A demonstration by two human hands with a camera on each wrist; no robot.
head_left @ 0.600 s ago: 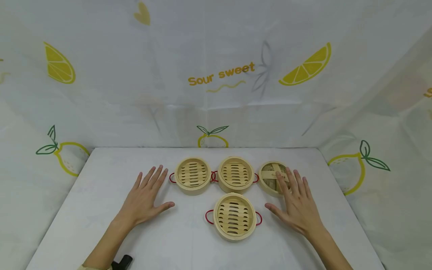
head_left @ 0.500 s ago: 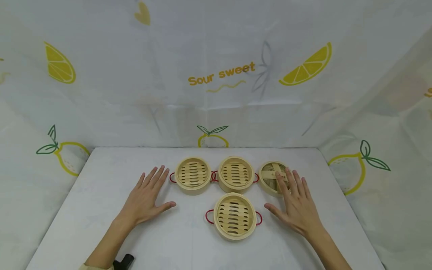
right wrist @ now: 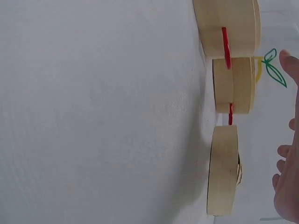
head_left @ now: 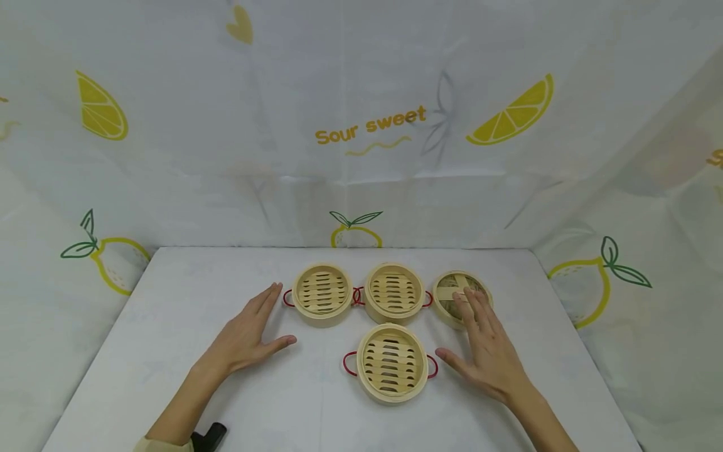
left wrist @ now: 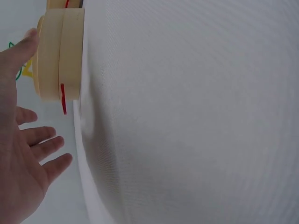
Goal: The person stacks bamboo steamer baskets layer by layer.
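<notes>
Three bamboo steamer baskets with red handles sit on the white table [head_left: 169, 301]: back left basket [head_left: 322, 294], back middle basket [head_left: 394, 292], and front basket [head_left: 392, 361]. A woven bamboo lid [head_left: 449, 293] lies at the back right. My left hand [head_left: 245, 336] is open with straight fingers, lifted a little off the table, its fingertips next to the back left basket [left wrist: 60, 51]. My right hand [head_left: 488, 351] is open, its fingers reaching over the near edge of the lid [right wrist: 223, 170]. Neither hand holds anything.
White cloth printed with lemons hangs behind the table and on both sides. A small black object [head_left: 208, 435] pokes in at the bottom edge beside my left forearm. Bare tabletop lies to the left and the right of the baskets.
Both hands have risen off the table and turned inward. The left fingers have drawn together toward the back left basket. The right hand has shifted slightly left over the lid.
</notes>
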